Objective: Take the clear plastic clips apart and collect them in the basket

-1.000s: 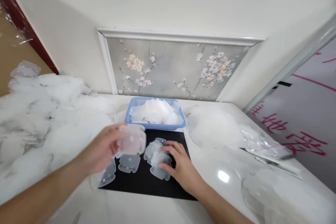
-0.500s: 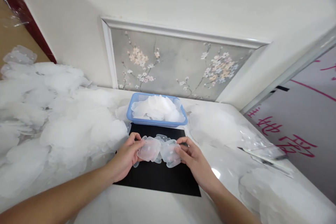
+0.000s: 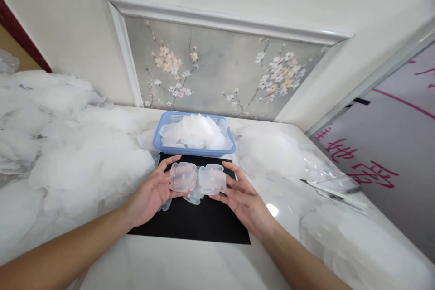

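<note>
My left hand (image 3: 151,195) holds a squarish translucent plastic piece (image 3: 183,176) with rounded, notched corners, its fingers spread along the edge and partly behind it. A matching plastic piece (image 3: 212,179) is held by my right hand (image 3: 243,195), with fingers at its right edge and underneath. The two pieces are side by side, a narrow gap between them, facing me over a black mat (image 3: 200,225). Below and between them, another translucent piece (image 3: 194,195) lies on the mat. One more piece (image 3: 166,205) shows partly beside my left wrist.
A blue basket (image 3: 193,151) heaped with whitish translucent pieces stands behind the mat. Large piles of similar pieces (image 3: 78,158) cover the table's left side, and another pile (image 3: 272,149) lies to the right. Clear plastic bags (image 3: 335,181) lie near the right edge. A wall panel rises behind.
The two pieces, earlier tilted and pinched by the fingertips, are now squared up and apart. My fingers have spread open around them. The view has shifted slightly.
</note>
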The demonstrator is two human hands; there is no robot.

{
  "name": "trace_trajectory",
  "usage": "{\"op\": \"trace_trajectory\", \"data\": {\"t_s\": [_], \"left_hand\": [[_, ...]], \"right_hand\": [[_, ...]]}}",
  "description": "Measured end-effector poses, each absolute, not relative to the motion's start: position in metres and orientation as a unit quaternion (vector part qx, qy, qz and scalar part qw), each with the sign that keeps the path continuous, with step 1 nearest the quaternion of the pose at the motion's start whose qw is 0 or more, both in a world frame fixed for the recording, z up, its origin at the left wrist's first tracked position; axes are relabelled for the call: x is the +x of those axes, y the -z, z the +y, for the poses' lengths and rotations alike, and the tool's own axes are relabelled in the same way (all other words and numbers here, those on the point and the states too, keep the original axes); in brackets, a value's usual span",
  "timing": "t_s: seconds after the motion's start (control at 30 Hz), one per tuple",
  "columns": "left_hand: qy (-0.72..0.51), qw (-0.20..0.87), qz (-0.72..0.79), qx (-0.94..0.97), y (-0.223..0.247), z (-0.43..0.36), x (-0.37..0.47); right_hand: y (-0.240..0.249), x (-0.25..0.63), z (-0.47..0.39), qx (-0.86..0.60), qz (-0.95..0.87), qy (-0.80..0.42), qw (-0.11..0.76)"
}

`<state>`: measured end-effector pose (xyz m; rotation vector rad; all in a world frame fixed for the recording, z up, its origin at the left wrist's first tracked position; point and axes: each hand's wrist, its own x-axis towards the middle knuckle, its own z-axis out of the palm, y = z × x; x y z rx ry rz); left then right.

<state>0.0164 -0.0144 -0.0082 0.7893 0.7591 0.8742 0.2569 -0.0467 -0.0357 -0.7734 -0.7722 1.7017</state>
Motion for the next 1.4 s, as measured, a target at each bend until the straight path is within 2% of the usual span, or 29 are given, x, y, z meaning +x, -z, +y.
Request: {"op": "trace_trajectory", "data": {"t_s": [1.0,1.27,1.4], "left_hand": [[-0.391,0.753,0.291,0.443,0.007,-0.019,0.019],[-0.444,0.638,0.433,0.456,0.006,-0.013,0.019],[-0.449,0.651,0.419,0.446,0.005,-0.011,0.018]], "right_hand": [[0.042,0.251,-0.049,-0.329,-0.402,-0.669,0.531],[0.040,0.258,-0.047,-0.355,-0.410,-0.627,0.559],[0.043,0.261,-0.043,-0.358,-0.433,-0.599,0.571]]}}
